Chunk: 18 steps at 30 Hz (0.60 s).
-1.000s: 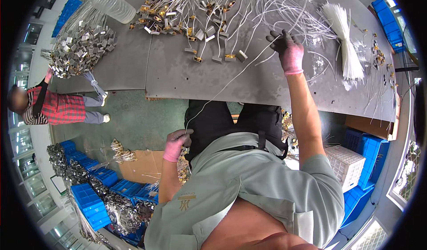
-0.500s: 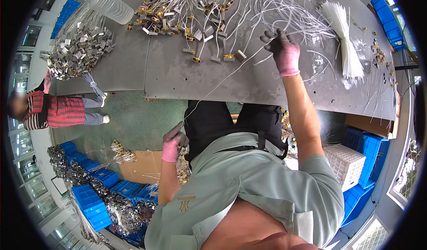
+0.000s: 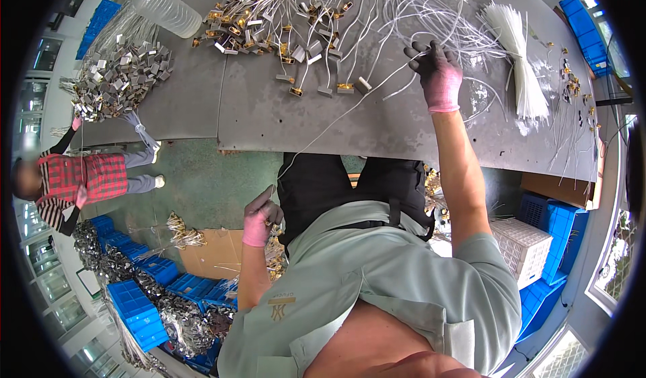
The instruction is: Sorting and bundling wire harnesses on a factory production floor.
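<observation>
Head view: left hand (image 3: pixel 261 220) sat half-curled beside the black trousers (image 3: pixel 306 190), couldn't tell if it gripped the white wire (image 3: pixel 349 110), which ran diagonally across the grey table (image 3: pixel 404 132) to the right hand (image 3: pixel 437 75), pinched in loosely bent fingers.

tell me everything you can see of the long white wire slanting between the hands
The wire is thin, whitish, flexible-looking, perhaps plastic-coated. Gently curved, it slants from the right hand across the grey table, past its front edge, to the black trousers near the left hand. Whether the left hand holds it is unclear.
</observation>
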Available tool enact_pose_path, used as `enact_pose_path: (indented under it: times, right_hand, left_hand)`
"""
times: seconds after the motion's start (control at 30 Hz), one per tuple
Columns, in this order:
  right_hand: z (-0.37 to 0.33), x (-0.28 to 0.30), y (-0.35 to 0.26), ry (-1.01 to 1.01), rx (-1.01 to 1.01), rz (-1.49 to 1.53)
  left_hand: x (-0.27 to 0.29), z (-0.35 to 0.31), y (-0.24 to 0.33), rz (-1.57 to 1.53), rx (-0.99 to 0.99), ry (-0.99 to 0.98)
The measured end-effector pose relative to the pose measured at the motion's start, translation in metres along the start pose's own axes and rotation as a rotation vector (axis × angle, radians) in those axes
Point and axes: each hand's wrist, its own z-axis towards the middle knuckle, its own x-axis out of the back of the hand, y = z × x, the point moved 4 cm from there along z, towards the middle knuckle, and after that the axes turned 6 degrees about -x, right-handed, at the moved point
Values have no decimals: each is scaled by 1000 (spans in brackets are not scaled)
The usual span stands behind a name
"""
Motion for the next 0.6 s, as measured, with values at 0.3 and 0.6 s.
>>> enact_pose_path:
  times: [0.3,0.6]
  right_hand:
    - [-44,-52,31,-201,-217,-307]
    - [-102,-107,80,-570,-401,-453]
  left_hand:
    - [-58,23,19,11,57,-119]
    - [-103,56,27,-276,-1,-330]
